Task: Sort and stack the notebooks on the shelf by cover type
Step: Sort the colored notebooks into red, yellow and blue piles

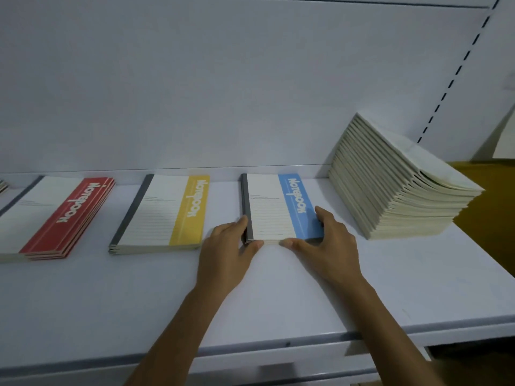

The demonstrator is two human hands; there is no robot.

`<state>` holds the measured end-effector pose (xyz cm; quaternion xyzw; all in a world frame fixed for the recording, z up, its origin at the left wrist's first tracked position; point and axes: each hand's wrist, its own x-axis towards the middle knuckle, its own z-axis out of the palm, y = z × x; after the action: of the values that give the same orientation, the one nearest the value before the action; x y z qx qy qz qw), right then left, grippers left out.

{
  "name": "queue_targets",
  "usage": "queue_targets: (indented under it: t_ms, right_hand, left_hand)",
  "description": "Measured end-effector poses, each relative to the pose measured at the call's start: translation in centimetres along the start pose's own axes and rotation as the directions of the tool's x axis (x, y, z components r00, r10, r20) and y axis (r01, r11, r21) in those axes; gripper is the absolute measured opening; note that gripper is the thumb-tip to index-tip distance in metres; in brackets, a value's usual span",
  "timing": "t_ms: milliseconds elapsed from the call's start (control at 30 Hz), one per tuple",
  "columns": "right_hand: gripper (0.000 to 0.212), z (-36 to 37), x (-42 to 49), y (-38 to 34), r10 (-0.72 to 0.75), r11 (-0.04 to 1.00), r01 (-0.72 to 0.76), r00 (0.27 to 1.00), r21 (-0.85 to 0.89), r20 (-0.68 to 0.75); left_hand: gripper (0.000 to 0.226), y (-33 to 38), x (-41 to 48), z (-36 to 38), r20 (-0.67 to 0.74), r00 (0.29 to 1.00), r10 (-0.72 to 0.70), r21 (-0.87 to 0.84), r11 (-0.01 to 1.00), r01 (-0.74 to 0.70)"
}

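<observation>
While the left grip and the right grip clasp the near corners of the blue notebook stack, lies flat on the white shelf, held between the two. Shows a dark grey spine on the left-grip side, a cream ruled panel in the middle, and a blue band with white "Notebook" lettering on the right-grip side. Left grip: fingers laid against the spine, thumb pressed to the near page edge. Right grip: fingers curled over the blue edge, thumb along the near edge, tip almost meeting the other thumb.

Out past the left grip and apart from it, a yellow notebook stack of the same design, flat on the shelf. Farther that way, a red notebook stack, covers fanned at the near corner. At the frame edge beyond, only a sliver of another stack, colour unclear.

Just past the right grip, near but not touching, a tall pile of pale notebooks, tilted, upper covers drooping on the side away from the grips. Behind everything, a plain white back panel, with a slotted upright above the tall pile.
</observation>
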<state>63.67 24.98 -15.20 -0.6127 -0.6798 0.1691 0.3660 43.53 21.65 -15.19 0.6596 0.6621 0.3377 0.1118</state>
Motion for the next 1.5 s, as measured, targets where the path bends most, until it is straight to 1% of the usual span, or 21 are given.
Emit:
queue_targets:
  t_ms: [100,233,333,467,567,633,667,733,833,933,1033,1167,1267,1400,1500]
  right_hand:
    - [0.085,0.1,0.0,-0.1,0.018,1.0,-0.018,1.0,-0.022,0.017]
    - [0.086,0.1,0.0,-0.2,0.039,0.999,-0.037,0.999,-0.04,0.032]
    - [0.084,0.1,0.0,-0.2,0.037,0.997,-0.035,0.999,-0.07,0.025]
    - [0.079,0.0,-0.1,-0.6,0.029,0.994,-0.024,0.998,-0.104,0.051]
    - [0.079,-0.5,-0.5,-1.6,0.001,0.996,0.002,0.999,-0.084,0.034]
    - [0.069,-1.0,-1.3,-2.3,-0.033,0.996,0.033,0.999,-0.077,-0.005]
    - [0.063,-1.0,-1.8,-2.7,-0.057,0.995,0.056,0.998,-0.077,-0.011]
    - [0.054,-0.9,-2.7,-3.7,-0.103,0.992,0.102,0.994,-0.075,-0.018]
    - [0.048,0.0,-3.8,-6.0,-0.162,0.986,0.161,0.986,-0.037,-0.035]
    - [0.045,1.2,-4.8,-8.3,-0.186,0.982,0.187,0.982,0.008,-0.023]
    - [0.042,3.3,-6.1,-10.8,-0.194,0.98,0.193,0.981,0.043,0.005]
    - [0.04,7.1,-8.6,-16.2,-0.269,0.96,0.265,0.962,0.096,0.04]
    - [0.039,10.6,-11.5,-21.4,-0.334,0.937,0.322,0.939,0.137,0.08]
    - [0.04,15.5,-16.8,-28.5,-0.39,0.911,0.356,0.908,0.21,0.152]
    - [0.04,18.9,-21.1,-33.4,-0.444,0.884,0.388,0.871,0.263,0.209]
  left_hand:
    - [0.059,-0.3,0.2,0.1,0.005,1.0,0.009,0.003,1.0,-0.009]
    - [0.058,-0.3,0.2,0.3,-0.006,1.0,-0.017,-0.012,1.0,0.017]
    - [0.053,0.0,0.1,0.2,-0.022,1.0,-0.014,-0.021,1.0,0.014]
    - [0.048,0.2,0.2,-0.1,-0.01,1.0,0.008,-0.005,1.0,-0.008]
    - [0.055,0.6,0.2,-0.5,-0.003,1.0,-0.016,-0.07,0.997,0.015]
    - [0.061,0.9,-0.1,-0.9,-0.027,0.998,-0.051,-0.095,0.994,0.048]
    - [0.061,1.1,-0.5,-1.0,-0.04,0.998,-0.042,-0.1,0.994,0.038]
    - [0.057,1.5,-1.1,-1.4,-0.054,0.998,0.01,-0.102,0.995,-0.016]
    - [0.053,1.5,-1.7,-2.9,-0.084,0.994,0.069,-0.104,0.992,-0.077]
    - [0.048,0.4,-2.7,-5.5,-0.122,0.987,0.105,-0.09,0.989,-0.117]
    - [0.045,-1.9,-4.4,-8.8,-0.16,0.982,0.096,-0.06,0.992,-0.107]
    - [0.046,-6.3,-7.7,-14.2,-0.213,0.977,0.014,0.004,1.0,-0.013]
    - [0.048,-10.1,-11.7,-19.4,-0.281,0.959,-0.026,0.048,0.998,0.041]
    - [0.047,-15.9,-17.8,-26.9,-0.336,0.94,-0.059,0.116,0.988,0.103]
    - [0.045,-20.0,-22.0,-31.6,-0.364,0.925,-0.111,0.117,0.98,0.163]
